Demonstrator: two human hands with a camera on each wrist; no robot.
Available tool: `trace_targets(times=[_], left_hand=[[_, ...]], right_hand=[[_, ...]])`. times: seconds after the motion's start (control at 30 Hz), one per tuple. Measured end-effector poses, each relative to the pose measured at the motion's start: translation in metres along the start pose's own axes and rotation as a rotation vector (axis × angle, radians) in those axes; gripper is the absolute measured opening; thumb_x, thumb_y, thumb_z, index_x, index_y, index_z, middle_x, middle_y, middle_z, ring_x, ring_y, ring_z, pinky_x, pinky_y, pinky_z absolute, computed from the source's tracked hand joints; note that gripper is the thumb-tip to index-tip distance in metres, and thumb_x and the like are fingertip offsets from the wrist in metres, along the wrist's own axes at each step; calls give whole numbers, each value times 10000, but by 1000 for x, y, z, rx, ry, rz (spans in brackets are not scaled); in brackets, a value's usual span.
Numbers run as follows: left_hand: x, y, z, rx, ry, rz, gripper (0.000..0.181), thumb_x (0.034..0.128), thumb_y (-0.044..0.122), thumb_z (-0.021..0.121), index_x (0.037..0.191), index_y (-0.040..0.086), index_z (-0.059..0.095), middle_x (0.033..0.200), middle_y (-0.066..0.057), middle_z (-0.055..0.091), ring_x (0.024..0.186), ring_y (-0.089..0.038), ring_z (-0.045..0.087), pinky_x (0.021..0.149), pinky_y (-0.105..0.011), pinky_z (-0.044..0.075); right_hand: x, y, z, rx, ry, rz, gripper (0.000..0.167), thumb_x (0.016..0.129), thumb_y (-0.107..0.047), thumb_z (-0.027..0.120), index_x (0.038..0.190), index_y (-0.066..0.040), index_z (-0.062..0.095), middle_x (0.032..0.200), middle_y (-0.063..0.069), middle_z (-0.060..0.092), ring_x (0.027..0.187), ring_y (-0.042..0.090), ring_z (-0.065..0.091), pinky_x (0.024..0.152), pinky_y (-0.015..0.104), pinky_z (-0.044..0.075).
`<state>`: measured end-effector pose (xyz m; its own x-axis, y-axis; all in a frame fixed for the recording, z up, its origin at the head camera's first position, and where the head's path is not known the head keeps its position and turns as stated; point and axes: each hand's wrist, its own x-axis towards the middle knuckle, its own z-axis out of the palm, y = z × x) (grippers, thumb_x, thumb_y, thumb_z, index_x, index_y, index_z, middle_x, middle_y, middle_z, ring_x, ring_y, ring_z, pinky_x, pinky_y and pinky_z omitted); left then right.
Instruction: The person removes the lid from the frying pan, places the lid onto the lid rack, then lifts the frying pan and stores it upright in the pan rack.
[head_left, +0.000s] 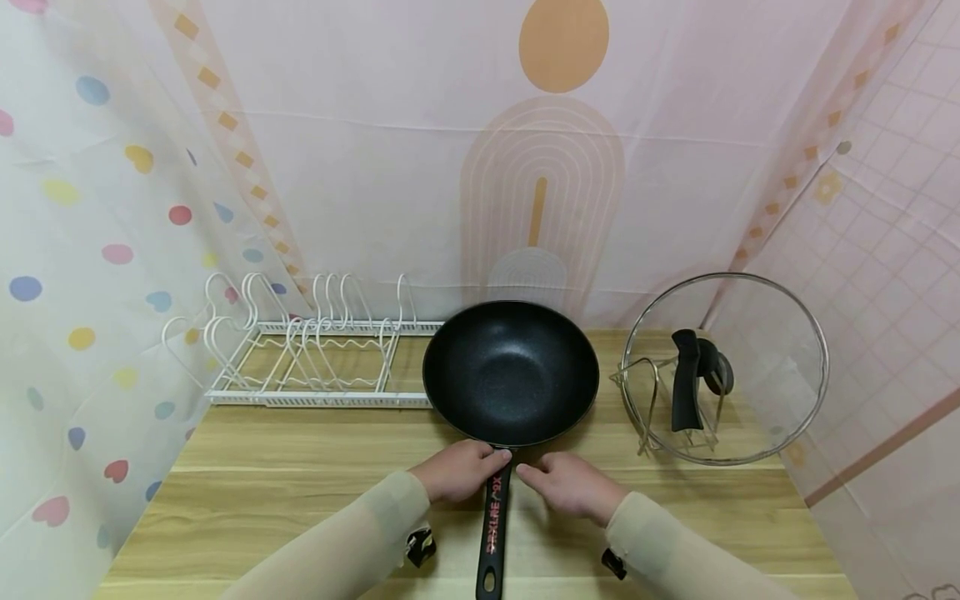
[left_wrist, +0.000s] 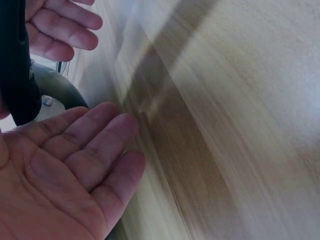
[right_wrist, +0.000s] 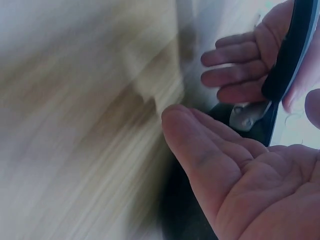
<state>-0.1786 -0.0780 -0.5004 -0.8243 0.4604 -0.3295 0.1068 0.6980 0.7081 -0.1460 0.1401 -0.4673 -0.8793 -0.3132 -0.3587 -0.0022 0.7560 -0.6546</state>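
A black wok (head_left: 512,375) sits at the middle of the wood-grain table, its long handle (head_left: 492,533) with red lettering pointing toward me. My left hand (head_left: 459,471) is at the handle's base, its thumb lying over the handle near the pan. In the left wrist view, the fingers (left_wrist: 95,145) of that hand reach out fairly straight beneath the handle. Just right of the handle, my right hand (head_left: 573,485) has its thumb and fingers extended. The right wrist view shows this hand (right_wrist: 265,185) apart from the handle with nothing in its palm.
A white wire dish rack (head_left: 322,400) stands at the left, its right end against or behind the wok. On the right, a clear glass lid (head_left: 772,392) with a black knob leans upright on a metal wire stand (head_left: 647,408). Patterned curtains (head_left: 375,183) enclose the table.
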Motion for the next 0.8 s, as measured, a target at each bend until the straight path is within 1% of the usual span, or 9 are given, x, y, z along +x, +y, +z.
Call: trace_targets(times=[0.07,0.13,0.23,0.3,0.4,0.47,0.6,0.7,0.8], left_hand=[[1,-1,1,1,2,3,509,1112,515,420,794,171,620,744,19,509,696,-164,511,645,-320,404],[2,-1,1,1,5,4,517,1113,516,415,786,170,620,744,16,515,703,-165,516,656,-321,406],[3,-2,2,-11,3,1,532,1110,526,412,770,170,614,740,16,519,702,-165,520,662,-318,409],[3,-3,3,-30,-1,-2,537,1109,529,414,761,170,610,731,19,519,698,-162,522,662,-312,411],[4,-2,3,-63,-11,-5,536,1107,530,416,750,176,601,716,30,506,694,-152,512,663,-299,403],[4,-3,3,-88,-18,-4,538,1107,529,418,740,178,596,696,36,496,681,-149,503,656,-292,396],[6,-4,3,-148,-34,-8,544,1104,538,421,739,176,599,678,43,479,664,-146,487,645,-283,384],[8,-7,4,-196,-40,-18,543,1103,537,428,759,166,626,699,40,488,687,-151,495,662,-288,384],[10,-9,5,-243,-50,-30,548,1108,525,427,782,150,658,731,33,527,726,-153,517,697,-294,393]], right_hand=[[-1,-1,3,3,-21,-19,510,1079,-430,542,1171,39,720,1001,106,734,964,259,683,893,528,576],[-1,-2,7,22,-47,-39,501,1082,-434,536,1109,28,728,957,107,730,893,235,668,828,479,576],[-2,-3,12,72,-87,-56,472,1084,-437,534,1006,-10,720,873,97,716,773,191,623,710,390,532],[-2,-5,16,110,-109,-69,463,1087,-431,533,955,-24,710,840,97,715,724,168,602,660,344,499],[-2,-7,21,166,-129,-76,435,1084,-409,552,923,-36,706,837,96,723,729,173,617,635,311,489],[-2,-8,24,197,-144,-76,436,1080,-404,562,899,-32,700,816,98,717,699,171,598,606,297,464],[-1,-9,30,226,-162,-85,381,1075,-393,576,903,-71,685,789,101,706,686,170,579,598,285,437],[0,-10,33,262,-174,-83,336,1078,-379,579,927,-97,681,805,93,696,721,190,604,604,290,471],[0,-11,36,286,-175,-71,325,1077,-372,584,937,-96,684,784,58,647,703,187,589,592,291,479]])
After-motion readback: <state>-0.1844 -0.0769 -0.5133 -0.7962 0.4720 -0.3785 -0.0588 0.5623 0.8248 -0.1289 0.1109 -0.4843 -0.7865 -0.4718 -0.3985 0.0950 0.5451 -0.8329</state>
